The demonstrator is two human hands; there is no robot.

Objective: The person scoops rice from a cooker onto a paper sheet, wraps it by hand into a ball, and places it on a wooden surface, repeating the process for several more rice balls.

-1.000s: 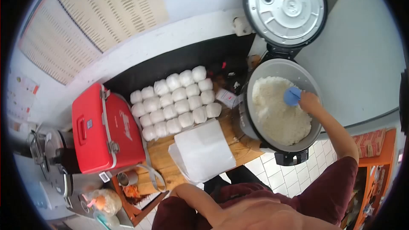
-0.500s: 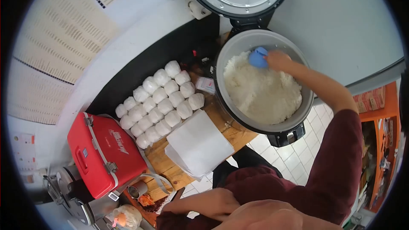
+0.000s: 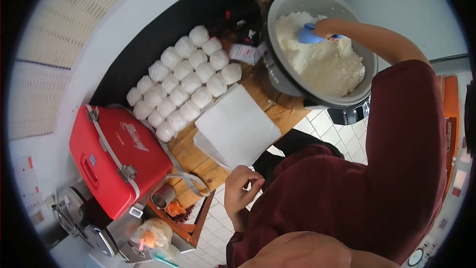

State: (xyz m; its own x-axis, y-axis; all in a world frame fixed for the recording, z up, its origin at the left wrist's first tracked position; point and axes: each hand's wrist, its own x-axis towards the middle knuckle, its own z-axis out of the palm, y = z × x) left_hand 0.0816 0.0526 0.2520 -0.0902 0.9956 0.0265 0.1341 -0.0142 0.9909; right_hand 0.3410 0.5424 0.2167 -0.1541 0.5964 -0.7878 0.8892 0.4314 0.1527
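Observation:
My right hand (image 3: pixel 326 29) is closed around a blue scoop (image 3: pixel 308 34), which touches the white rice (image 3: pixel 327 64) inside a large grey cooker pot (image 3: pixel 285 5). Beside the near edge of the wooden table, my left hand (image 3: pixel 243 187) hangs with its fingers curled in and nothing visible in them. Closest to it lies a stack of white paper sheets (image 3: pixel 239 126). Beyond the sheets sit several rows of white wrapped bundles (image 3: pixel 183 69), packed side by side.
A red cooler box (image 3: pixel 116 154) with a strap stands on the left. Near it are a metal cup (image 3: pixel 162 197) and a plastic bag (image 3: pixel 153 233). A small white box (image 3: pixel 244 53) lies between the bundles and the cooker on the wooden table (image 3: pixel 198 171).
My left hand has come up from beside my body to the table edge. The right hand still holds the scoop over the rice, slightly shifted. The view has shifted, and the open lid has left it.

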